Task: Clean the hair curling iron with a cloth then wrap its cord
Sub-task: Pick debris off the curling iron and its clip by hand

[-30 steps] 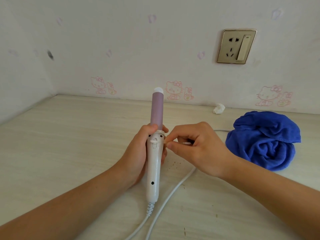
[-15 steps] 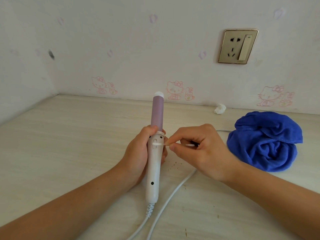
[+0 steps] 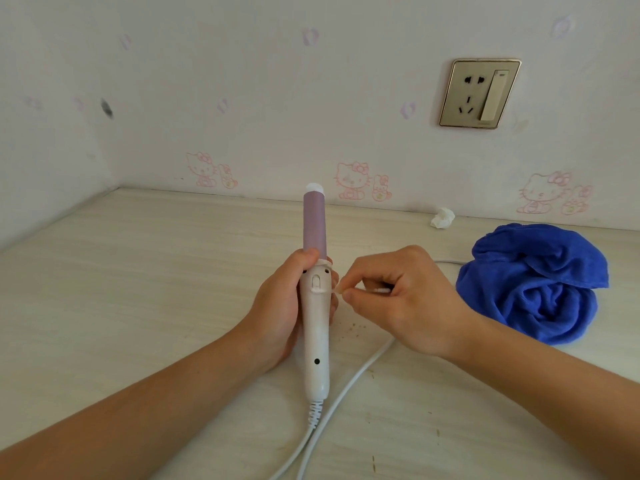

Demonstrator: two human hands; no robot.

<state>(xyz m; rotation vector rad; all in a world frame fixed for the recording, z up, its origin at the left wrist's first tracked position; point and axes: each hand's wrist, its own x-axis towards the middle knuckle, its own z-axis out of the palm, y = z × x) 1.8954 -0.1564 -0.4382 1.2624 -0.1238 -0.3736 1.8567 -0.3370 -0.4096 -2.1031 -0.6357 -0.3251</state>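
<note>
A curling iron point(image 3: 315, 327) with a white handle and a purple barrel points away from me over the pale wooden table point(image 3: 121, 289). My left hand point(image 3: 280, 303) grips its handle just below the barrel. My right hand point(image 3: 398, 299) pinches a thin white cotton swab point(image 3: 372, 291), whose tip touches the handle's right side next to the slide switch. The white cord point(image 3: 349, 382) leaves the handle's near end, loops back past my right wrist and runs behind the crumpled blue cloth point(image 3: 533, 285), which lies on the table to the right.
A small crumpled white tissue point(image 3: 442, 218) lies by the back wall. A wall socket with a switch point(image 3: 479, 93) sits above the cloth. Dark crumbs point(image 3: 353, 328) speckle the table under my right hand. Walls close the table at the back and left.
The swab's tip has shifted slightly along the handle near the switch; my right hand has drawn back a little to the right. My left hand keeps the same grip.
</note>
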